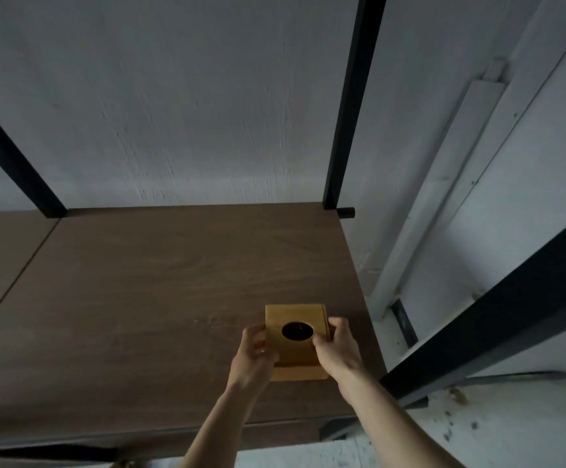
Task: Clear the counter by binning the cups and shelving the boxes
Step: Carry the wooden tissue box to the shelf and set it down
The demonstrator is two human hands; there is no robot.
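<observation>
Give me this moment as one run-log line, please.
step: shelving box | box: on shelf, near right edge | left hand: gripping | right hand: gripping | cups: not in view

The box (295,336) sits on the shelf (160,298), near its right front corner. My left hand (256,349) is on its left side, my right hand (337,344) on its right. The wall (190,113) stands behind the shelf.
</observation>
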